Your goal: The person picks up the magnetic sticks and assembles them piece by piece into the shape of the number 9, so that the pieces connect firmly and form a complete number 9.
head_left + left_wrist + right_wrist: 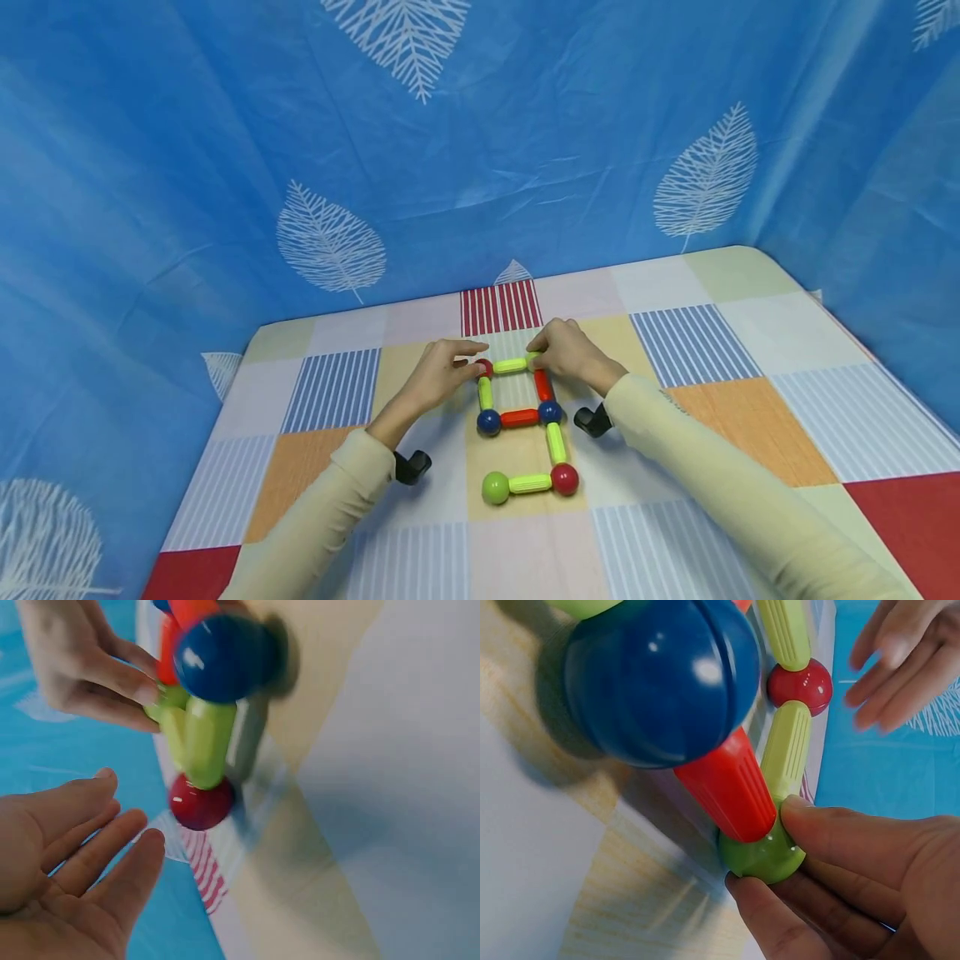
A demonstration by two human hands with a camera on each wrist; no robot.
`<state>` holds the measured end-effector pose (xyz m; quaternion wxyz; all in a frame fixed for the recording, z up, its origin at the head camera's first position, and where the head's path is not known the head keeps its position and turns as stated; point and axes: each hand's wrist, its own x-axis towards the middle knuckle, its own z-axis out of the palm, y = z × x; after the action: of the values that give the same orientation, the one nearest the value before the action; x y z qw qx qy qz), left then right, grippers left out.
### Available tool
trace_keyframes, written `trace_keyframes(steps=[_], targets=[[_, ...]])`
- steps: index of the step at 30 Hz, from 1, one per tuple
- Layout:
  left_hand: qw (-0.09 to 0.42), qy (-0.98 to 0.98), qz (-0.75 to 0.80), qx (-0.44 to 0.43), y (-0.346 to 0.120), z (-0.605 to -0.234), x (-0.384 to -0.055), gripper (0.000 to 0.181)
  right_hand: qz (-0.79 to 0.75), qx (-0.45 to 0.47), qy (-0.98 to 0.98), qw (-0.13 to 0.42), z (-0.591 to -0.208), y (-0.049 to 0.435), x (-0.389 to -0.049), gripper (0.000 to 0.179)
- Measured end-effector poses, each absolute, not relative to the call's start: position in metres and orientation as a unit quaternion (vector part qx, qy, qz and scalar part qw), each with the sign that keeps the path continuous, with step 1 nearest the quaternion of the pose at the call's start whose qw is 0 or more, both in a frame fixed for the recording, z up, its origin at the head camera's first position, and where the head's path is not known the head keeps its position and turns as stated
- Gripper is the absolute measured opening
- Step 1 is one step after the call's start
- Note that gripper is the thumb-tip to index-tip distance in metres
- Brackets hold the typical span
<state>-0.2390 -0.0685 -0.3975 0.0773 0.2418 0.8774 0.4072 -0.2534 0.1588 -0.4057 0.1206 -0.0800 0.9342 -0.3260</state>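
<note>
A figure of coloured balls and rods lies on the cloth, its upper part a square and its lower part a hook. My right hand [566,352] pinches the green ball [761,859] at the square's far right corner between thumb and fingers. A red rod [731,787] and a light green rod [787,746] meet at that ball. Beside the far left corner, my left hand [90,855] has its fingers extended, apart from the red ball [201,802]. Two blue balls [489,422] joined by a red rod [519,418] form the square's near side.
Nearer me, the hook runs through a red ball [565,479] to a green ball [496,487]. A patchwork cloth [420,542] covers the table. Blue leaf-print fabric [487,167] hangs behind and at both sides. Black wrist mounts [411,467] jut below both wrists.
</note>
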Motion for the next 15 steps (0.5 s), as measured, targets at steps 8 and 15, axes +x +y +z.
trace_keyframes(steps=[8,15], targets=[[0.099,0.912,0.347,0.195,-0.063,-0.412,-0.252,0.024,-0.327,-0.083,0.933,0.124,-0.408,0.152,-0.251,0.027],[0.11,0.906,0.363,0.187,-0.061,-0.414,-0.252,0.022,-0.329,-0.074,0.932,0.13,-0.408,0.155,-0.248,0.028]])
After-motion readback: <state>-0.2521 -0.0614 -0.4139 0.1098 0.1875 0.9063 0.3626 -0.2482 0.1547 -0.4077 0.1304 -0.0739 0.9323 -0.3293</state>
